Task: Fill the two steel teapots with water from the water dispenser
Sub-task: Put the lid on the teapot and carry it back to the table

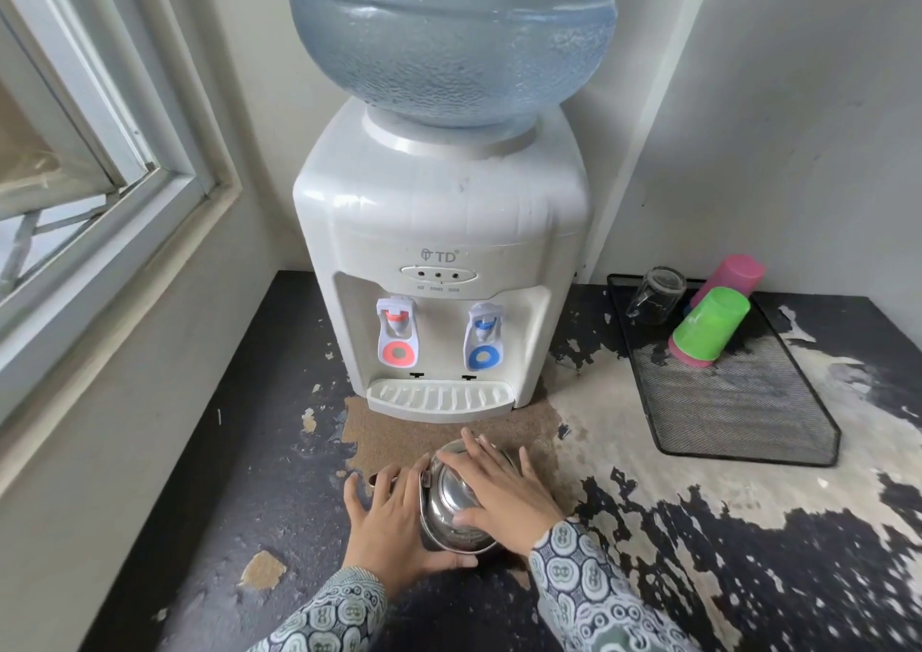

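Observation:
One steel teapot [451, 502] stands on the worn counter in front of the white water dispenser [439, 252]. My left hand [394, 522] wraps its left side, next to the spout. My right hand [499, 487] lies flat over its lid and right side. The dispenser has a red tap [396, 332] on the left, a blue tap [485, 337] on the right, and a white drip tray [441, 398] below. A large blue water bottle [454, 33] sits on top. No second teapot is in view.
A black mesh tray [738, 402] at the right holds a clear glass [656, 294], a green cup [708, 324] and a pink cup [733, 275], all tipped over. A window frame [115, 192] runs along the left wall. The dark counter [748, 527] is peeled.

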`<state>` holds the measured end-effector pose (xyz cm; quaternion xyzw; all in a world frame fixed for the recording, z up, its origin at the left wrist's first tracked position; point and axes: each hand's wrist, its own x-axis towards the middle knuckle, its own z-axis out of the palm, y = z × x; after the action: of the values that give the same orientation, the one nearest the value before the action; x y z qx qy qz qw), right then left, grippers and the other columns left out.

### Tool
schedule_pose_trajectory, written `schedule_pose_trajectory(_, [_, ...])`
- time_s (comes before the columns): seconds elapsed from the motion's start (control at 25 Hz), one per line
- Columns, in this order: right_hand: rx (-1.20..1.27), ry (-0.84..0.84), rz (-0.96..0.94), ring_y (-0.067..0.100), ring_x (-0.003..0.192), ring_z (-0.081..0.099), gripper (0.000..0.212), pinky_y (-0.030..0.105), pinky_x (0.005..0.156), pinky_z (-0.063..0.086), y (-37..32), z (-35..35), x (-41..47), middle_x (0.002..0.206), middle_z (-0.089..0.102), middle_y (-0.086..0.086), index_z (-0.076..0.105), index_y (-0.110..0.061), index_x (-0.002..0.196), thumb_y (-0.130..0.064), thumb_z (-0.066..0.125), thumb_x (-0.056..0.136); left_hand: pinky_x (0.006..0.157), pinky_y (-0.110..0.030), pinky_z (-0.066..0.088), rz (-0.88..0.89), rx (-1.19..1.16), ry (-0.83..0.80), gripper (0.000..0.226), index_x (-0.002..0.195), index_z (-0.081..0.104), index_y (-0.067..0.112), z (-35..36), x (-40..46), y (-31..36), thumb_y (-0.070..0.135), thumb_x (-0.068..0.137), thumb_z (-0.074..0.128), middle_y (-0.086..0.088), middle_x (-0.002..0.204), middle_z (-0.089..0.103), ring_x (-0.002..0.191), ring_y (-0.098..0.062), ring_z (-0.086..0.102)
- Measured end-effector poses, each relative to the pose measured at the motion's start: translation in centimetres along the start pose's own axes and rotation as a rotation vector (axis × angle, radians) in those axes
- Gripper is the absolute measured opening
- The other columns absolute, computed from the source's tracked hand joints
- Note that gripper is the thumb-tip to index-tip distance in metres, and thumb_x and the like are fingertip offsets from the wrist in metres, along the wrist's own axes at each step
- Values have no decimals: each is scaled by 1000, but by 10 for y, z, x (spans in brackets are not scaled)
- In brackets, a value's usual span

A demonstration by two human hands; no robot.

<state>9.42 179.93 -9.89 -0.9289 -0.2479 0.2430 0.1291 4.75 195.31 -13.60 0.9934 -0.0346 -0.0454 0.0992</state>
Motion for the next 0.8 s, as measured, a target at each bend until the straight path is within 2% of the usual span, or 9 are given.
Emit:
schedule_pose_trajectory(0.04, [-10,-27,2,15,141,-14,71,54,110,-12,-1,-3,1,153,-20,-5,4,-40,141,-36,51,88,101,-71,19,-3,-7,-16,125,138,37,16,-1,0,0,97,44,24,9,135,50,127,-22,44])
schedule_pose_trajectory(0.16, [42,-82,-22,14,142,-8,71,55,113,-5,2,-9,1,154,-13,-10,2,-44,140,-42,50,87,109,-61,-5,-49,-34,-149,131,145,9,23,0,-2,-1,98,40,22,15,149,23,139,-13,15])
schedule_pose_trajectory(0.28, [449,-33,-25,14,137,27,60,35,110,24,16,-17,-7,152,20,-13,11,-44,139,-55,39,87,109,-61,-7,-55,-20,-194,131,145,5,23,-2,-1,-2,98,38,17,16,151,20,140,-11,12])
schedule_pose_trajectory(0.36, [641,26,-7,2,129,34,56,24,104,25,22,-19,-13,145,33,-18,26,-38,137,-60,27,85,108,-61,-10,-59,-19,-189,132,145,6,22,-8,-1,0,98,38,16,15,150,21,140,-10,12])
schedule_pose_trajectory(0.48, [822,66,10,-22,115,31,60,20,101,18,27,-14,-14,126,36,-36,38,-38,131,-63,11,84,104,-62,-21,-63,-14,-184,134,144,13,19,-12,0,0,98,36,13,14,147,29,138,-9,16])
schedule_pose_trajectory(0.56, [912,93,-12,-21,115,32,67,16,102,16,30,-9,-14,127,39,-35,42,-44,126,-73,6,79,100,-63,-25,-60,-33,-183,135,143,17,19,-17,1,0,99,34,8,13,144,36,137,-9,22])
schedule_pose_trajectory(0.6, [946,124,-27,-21,115,35,72,10,101,18,31,-6,-15,127,42,-34,44,-45,124,-80,7,72,99,-65,-26,-62,-43,-183,136,142,20,20,-19,3,0,99,33,5,12,143,39,136,-9,24])
schedule_pose_trajectory(0.68, [962,221,-74,-21,113,41,85,-1,95,23,32,4,-16,125,49,-30,48,-38,122,-88,14,62,97,-66,-27,-64,-72,-179,138,141,23,20,-23,5,-1,100,31,3,11,141,43,135,-9,27])
schedule_pose_trajectory(0.8, [905,414,-132,-8,121,43,85,14,105,25,27,30,-16,126,55,-16,56,-27,111,-88,28,58,97,-64,-28,-49,-128,-233,142,144,15,20,-24,6,-2,101,27,7,9,144,39,137,-9,23])
